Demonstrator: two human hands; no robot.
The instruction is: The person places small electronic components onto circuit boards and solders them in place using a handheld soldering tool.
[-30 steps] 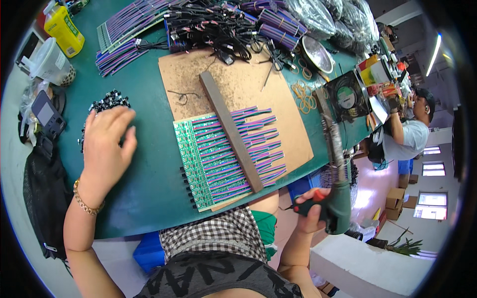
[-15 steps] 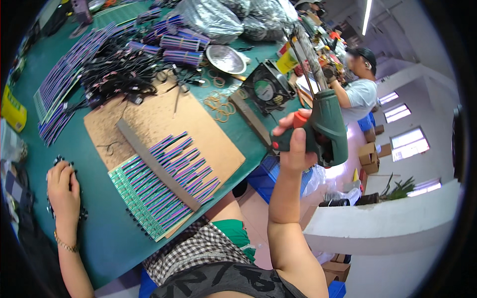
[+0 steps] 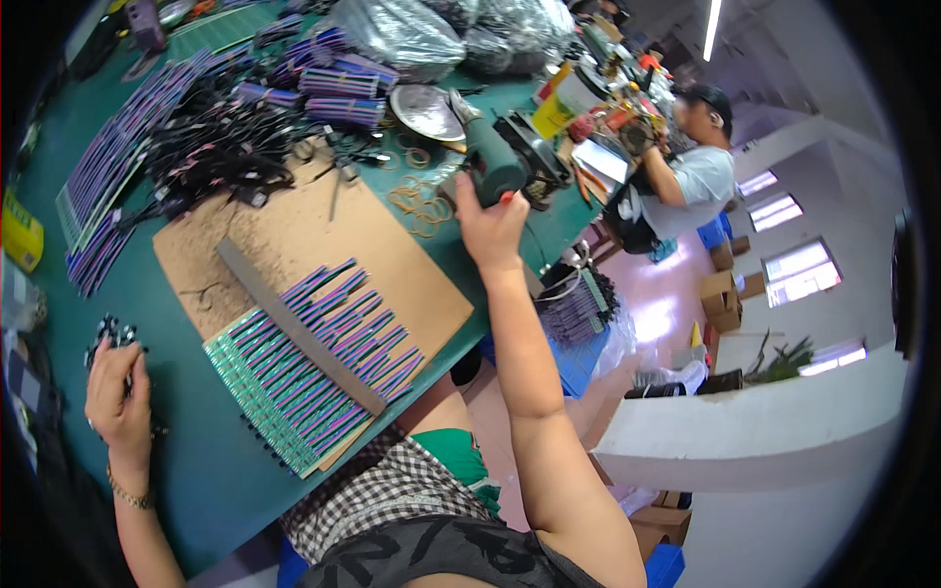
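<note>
My right hand [image 3: 493, 227] is wrapped round the grip of a dark green pistol-grip power tool [image 3: 492, 157] with a red trigger. The tool is over the table's far right, beside a black square fan [image 3: 534, 147]. At the table's left, my left hand [image 3: 120, 397] is curled over a cluster of small black parts [image 3: 116, 331], some showing between thumb and fingers. Between my hands, green circuit boards [image 3: 250, 387] with rows of purple-and-black wires [image 3: 343, 309] lie on a brown cardboard sheet [image 3: 412, 260]. A grey-brown bar [image 3: 299, 325] rests across the wires.
Wire bundles [image 3: 338, 83] and a heap of black cables [image 3: 221, 147] cover the far left. Behind the tool are a metal bowl [image 3: 426, 110] and plastic bags [image 3: 402, 39]. Rubber bands [image 3: 421, 208] lie nearby. Another person [image 3: 691, 181] works at the far right.
My right hand has swung the tool from the right, off the table's side, to the far part of the table and lowered it. My left hand has shifted slightly, its fingers more curled.
</note>
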